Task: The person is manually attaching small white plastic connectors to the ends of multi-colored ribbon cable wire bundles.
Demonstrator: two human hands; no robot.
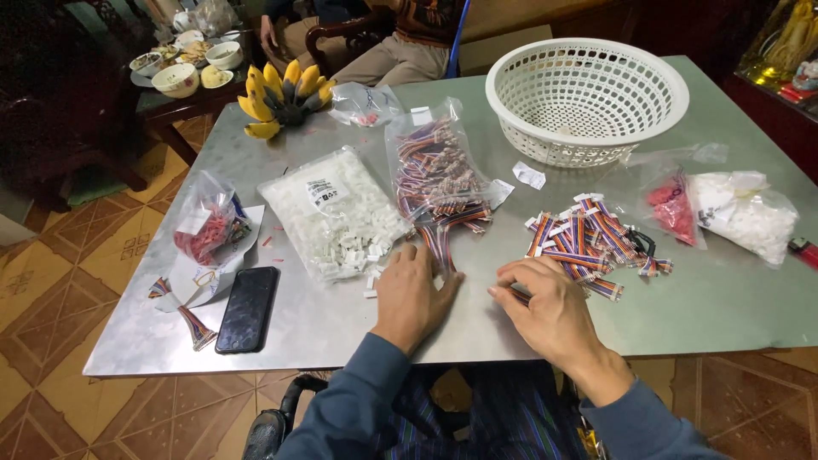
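Steel table (341,328) on patterned tile floor (51,281); left hand (411,298) flat, right hand (545,305) fingers pinching striped wire (517,296).

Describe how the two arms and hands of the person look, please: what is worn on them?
Both arms wear long blue-grey sleeves that end at the wrists. The left hand and the right hand are bare: no gloves, and no rings, watch or bracelet are visible. The fingers are uncovered too.

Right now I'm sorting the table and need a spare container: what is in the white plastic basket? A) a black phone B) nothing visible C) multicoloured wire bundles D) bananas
B: the white basket shows only its own perforated bottom and wall, with no contents visible.
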